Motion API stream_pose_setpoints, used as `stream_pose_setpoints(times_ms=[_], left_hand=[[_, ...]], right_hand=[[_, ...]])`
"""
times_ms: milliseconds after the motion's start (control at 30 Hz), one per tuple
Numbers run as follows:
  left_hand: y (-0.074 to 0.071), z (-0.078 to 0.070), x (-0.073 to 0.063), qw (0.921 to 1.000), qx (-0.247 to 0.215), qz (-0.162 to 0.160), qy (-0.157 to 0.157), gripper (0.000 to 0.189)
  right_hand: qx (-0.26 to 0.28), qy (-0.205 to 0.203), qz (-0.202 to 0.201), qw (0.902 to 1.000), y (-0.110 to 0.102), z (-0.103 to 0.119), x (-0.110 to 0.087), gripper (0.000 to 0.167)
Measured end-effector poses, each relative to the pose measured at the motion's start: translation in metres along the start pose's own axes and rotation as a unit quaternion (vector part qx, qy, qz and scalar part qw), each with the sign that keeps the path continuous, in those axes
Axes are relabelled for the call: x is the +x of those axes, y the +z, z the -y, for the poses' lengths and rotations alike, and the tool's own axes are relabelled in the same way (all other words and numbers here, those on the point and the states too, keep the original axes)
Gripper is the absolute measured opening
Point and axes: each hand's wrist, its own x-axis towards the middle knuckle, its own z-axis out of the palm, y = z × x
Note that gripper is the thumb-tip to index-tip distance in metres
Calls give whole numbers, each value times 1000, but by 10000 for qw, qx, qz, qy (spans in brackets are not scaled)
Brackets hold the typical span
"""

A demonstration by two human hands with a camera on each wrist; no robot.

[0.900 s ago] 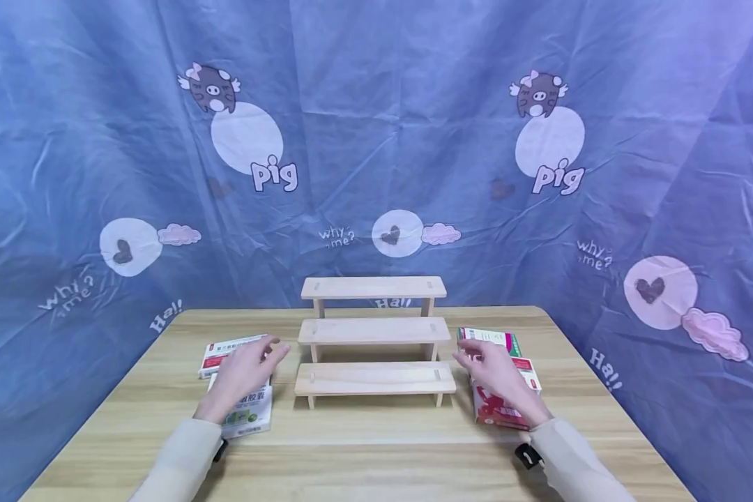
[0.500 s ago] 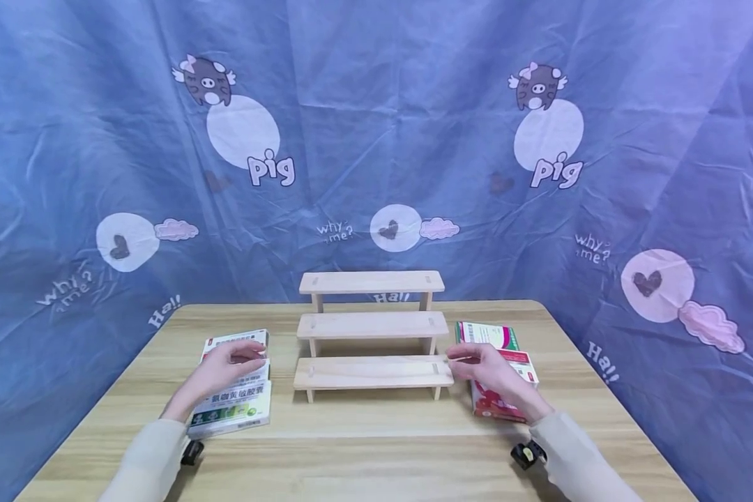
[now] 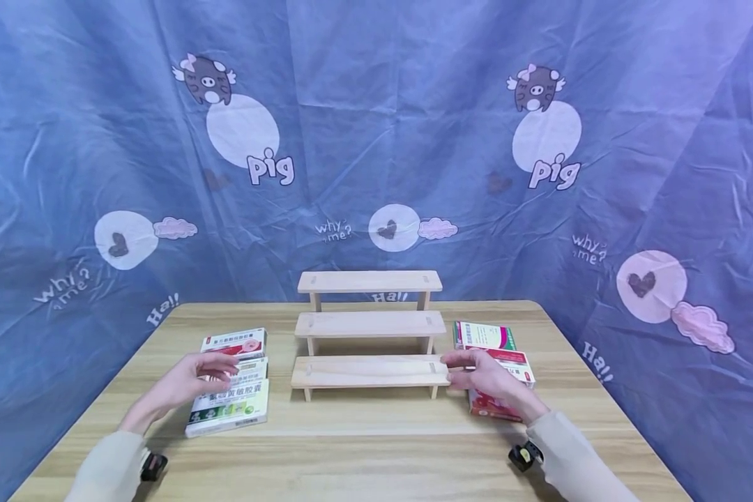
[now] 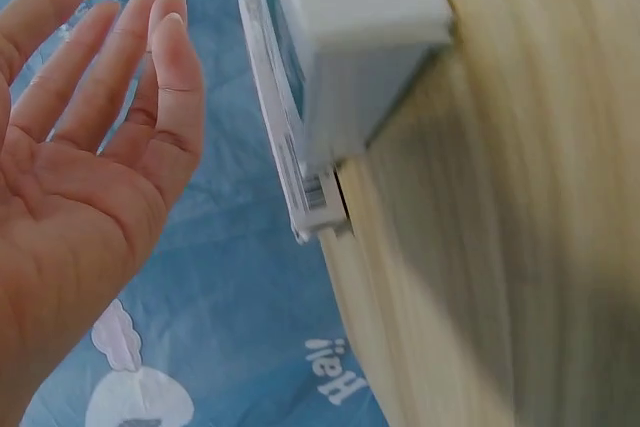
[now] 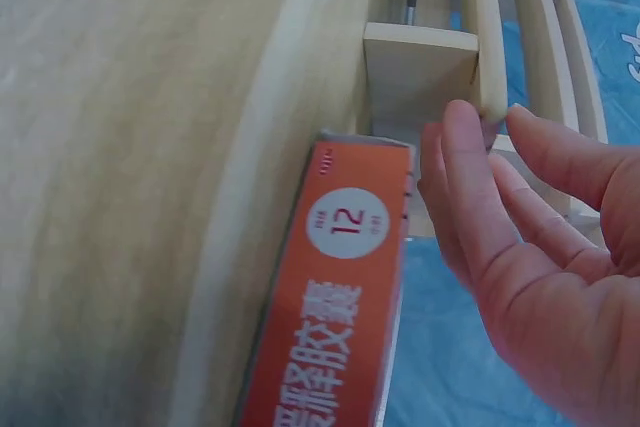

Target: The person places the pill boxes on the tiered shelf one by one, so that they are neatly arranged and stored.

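Note:
A three-step wooden stand [image 3: 370,371] stands mid-table. At the right end of its lowest step, my right hand [image 3: 486,376] pinches the board; the right wrist view has thumb and fingertips on either side of the board's end [image 5: 488,67]. Beneath that hand lies a red-orange medicine box [image 5: 335,277]. My left hand [image 3: 185,383] holds nothing, its fingers loosely bent above the left edge of a white-and-green medicine box [image 3: 235,411]. In the left wrist view the palm of the left hand [image 4: 90,167] faces the camera, apart from the boxes.
Behind the white-and-green box lie another pale box [image 3: 254,369] and a white-and-red box [image 3: 235,341]. At right, a red-and-white box [image 3: 514,362] and a green-and-white box [image 3: 483,336] overlap. A blue printed curtain [image 3: 364,139] hangs behind the wooden table [image 3: 326,460].
My left hand has drawn left and toward me, uncovering more of the left boxes. The right hand has moved slightly left, from over the right boxes to the lowest step's end.

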Motion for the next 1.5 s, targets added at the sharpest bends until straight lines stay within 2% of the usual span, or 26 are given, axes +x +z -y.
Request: stream_pose_setpoints(times_ms=[200,333,500,667,800,900,1033,1167,1267,1400,1500], left_hand=[[-6,4,-9,9984,508,22,-251,49],[-10,7,-19,9963,760,230,-318,53],[-15,14,-30,9942,951,497,-112,59],[-18,20,-33,9935,810,773,215,65],[-17,22,-36,9903,906,950,461,68],[-15,22,-37,9880,1139,917,504,70],[-13,21,-38,9867,1411,786,190,76],[-11,21,-38,9892,1274,712,-117,79],[-10,20,-38,9894,1261,715,-134,80],[-11,19,-38,9824,1708,757,11,82],[-10,17,-36,9817,1747,760,30,82]], right_hand=[[381,153,12,9992,0,-6,4,45],[489,274,97,9984,2,-5,5,49],[558,335,110,9978,3,-3,5,50],[540,316,89,9980,2,-3,4,51],[570,338,109,9977,3,-4,1,51],[648,366,157,9971,4,-5,0,52],[723,324,204,9966,4,-6,1,52],[681,287,181,9971,3,-6,3,51],[682,304,170,9971,3,-7,3,51],[673,310,143,9972,3,-6,3,50],[601,284,107,9977,2,-5,3,51]])
